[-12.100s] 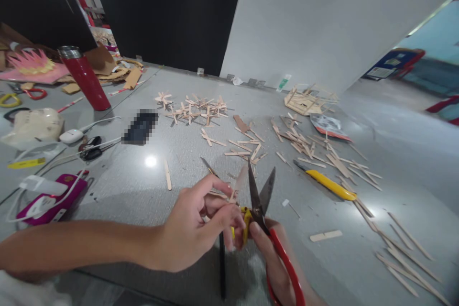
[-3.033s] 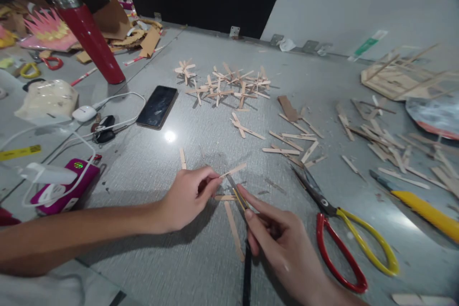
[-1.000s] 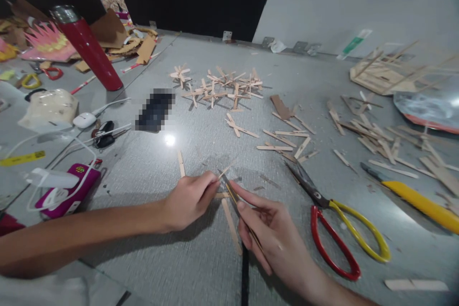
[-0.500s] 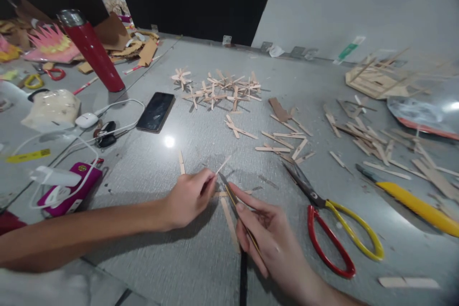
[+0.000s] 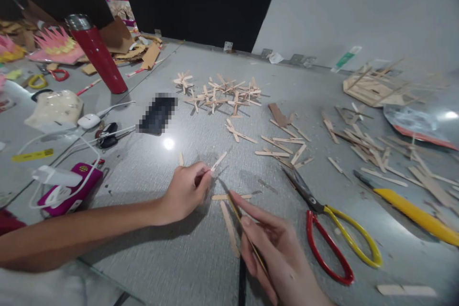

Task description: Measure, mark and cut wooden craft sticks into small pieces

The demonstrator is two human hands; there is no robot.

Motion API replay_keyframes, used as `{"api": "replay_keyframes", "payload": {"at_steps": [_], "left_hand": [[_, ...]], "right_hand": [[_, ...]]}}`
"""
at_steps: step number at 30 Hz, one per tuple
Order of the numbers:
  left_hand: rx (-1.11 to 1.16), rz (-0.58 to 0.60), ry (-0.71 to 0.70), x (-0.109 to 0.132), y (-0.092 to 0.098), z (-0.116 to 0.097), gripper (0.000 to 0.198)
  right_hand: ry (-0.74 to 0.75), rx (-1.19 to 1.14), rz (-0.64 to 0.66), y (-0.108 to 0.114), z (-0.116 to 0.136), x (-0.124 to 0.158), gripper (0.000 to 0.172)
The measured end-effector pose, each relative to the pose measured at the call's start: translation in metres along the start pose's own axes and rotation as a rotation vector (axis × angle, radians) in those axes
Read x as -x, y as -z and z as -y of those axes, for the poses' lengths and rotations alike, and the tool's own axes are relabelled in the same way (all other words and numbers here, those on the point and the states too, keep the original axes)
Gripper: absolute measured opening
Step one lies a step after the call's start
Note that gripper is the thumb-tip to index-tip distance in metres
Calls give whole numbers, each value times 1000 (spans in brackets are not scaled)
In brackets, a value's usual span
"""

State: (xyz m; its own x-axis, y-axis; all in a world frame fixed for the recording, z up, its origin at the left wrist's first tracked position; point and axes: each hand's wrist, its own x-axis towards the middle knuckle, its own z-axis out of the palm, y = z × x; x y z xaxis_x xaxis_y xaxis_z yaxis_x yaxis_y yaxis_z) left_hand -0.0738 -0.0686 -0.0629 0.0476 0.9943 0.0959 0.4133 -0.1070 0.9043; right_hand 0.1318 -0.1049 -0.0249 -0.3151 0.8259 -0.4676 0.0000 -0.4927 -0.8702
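Observation:
My left hand (image 5: 187,190) is closed, pinching a short wooden craft stick (image 5: 220,159) between thumb and fingertips. The stick points up and to the right. My right hand (image 5: 278,244) grips a slim craft knife (image 5: 234,209) like a pen, its blade tip just below and right of the pinched stick, apart from it. Under the knife, one craft stick (image 5: 218,197) lies crosswise on the table. Another stick (image 5: 229,229) lies lengthwise between my hands. A further stick (image 5: 181,158) shows partly behind my left hand.
Scissors (image 5: 315,208) with red and yellow handles lie right of my right hand, near a yellow cutter (image 5: 416,213). Star-like stick pieces (image 5: 222,93) and loose sticks (image 5: 283,148) lie farther back. Leftward are a phone (image 5: 158,114), a red flask (image 5: 96,55) and a purple power bank (image 5: 71,189).
The knife blade has drawn away from the pinched stick, my right hand shifting slightly down. My left hand has moved a little left and up with the stick.

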Motion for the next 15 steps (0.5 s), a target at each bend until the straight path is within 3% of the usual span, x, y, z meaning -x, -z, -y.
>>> {"api": "replay_keyframes", "payload": {"at_steps": [6,10,15], "left_hand": [[355,202,150,0,7,-12,32],[471,395,232,3,11,-19,38],[462,489,266,3,13,-22,22]], "right_hand": [[283,-34,-252,12,-2,-23,67],[275,-104,-214,17,-9,-37,46],[180,-80,-139,20,-12,-36,47]]}}
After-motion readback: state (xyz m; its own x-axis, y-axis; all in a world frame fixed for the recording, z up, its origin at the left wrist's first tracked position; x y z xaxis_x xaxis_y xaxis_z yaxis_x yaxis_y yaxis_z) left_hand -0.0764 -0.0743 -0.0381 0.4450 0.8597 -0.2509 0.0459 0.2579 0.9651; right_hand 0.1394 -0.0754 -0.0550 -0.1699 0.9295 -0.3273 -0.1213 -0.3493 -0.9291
